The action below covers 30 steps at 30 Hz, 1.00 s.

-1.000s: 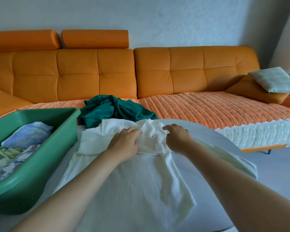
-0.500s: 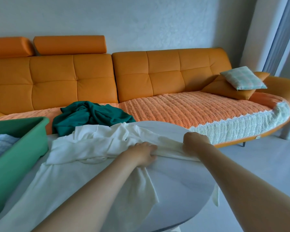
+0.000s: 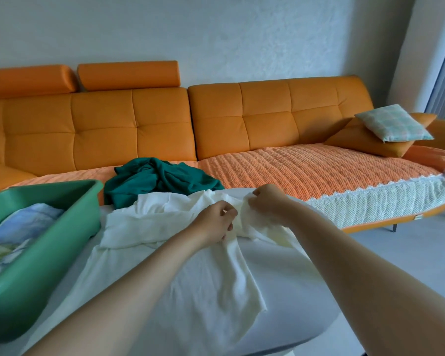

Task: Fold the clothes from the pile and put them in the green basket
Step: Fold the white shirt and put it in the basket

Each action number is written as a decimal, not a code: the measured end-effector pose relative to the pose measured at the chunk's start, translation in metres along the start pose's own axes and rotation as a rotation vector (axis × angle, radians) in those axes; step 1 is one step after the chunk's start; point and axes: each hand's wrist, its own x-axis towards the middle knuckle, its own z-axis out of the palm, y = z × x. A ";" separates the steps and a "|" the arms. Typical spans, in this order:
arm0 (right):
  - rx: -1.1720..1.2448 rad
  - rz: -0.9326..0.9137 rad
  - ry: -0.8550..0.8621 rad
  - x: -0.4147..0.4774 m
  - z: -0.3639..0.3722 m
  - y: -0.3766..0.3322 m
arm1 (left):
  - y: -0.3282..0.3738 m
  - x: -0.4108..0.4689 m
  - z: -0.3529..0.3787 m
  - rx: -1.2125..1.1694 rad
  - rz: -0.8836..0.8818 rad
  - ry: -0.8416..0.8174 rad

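half a second ago the hands were spread along the far edge of the white garment, the right one out at the table's rim. now they sit close together, almost touching, over the middle of the table. the left hand [image 3: 215, 222] has its fingers curled and pinches the garment's bunched upper part. the right hand [image 3: 266, 201] grips a wad of the same cloth just beside it. the white garment [image 3: 211, 283] lies on the table [image 3: 280, 291], its top crumpled and its lower part spread toward the near edge. the basket [image 3: 36, 265] stands at the table's left, more of it in view than before, with folded clothes [image 3: 23, 227] inside. a green garment [image 3: 159, 181] lies crumpled just behind the white one; i cannot tell whether it rests on the table or on the sofa [image 3: 267, 119]. a checked pillow [image 3: 393, 123] rests on an orange cushion [image 3: 365, 143] at the sofa's right end. both forearms hide parts of the white garment and table.
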 end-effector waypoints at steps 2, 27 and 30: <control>0.073 0.033 -0.031 0.000 0.016 -0.020 | -0.004 -0.010 -0.017 -0.122 -0.037 0.040; -0.150 -0.281 -0.176 0.007 0.111 -0.057 | -0.067 -0.009 -0.093 0.087 -0.340 0.266; -0.380 -0.378 -0.221 0.009 0.109 -0.041 | -0.066 -0.003 -0.119 -0.063 -0.361 0.323</control>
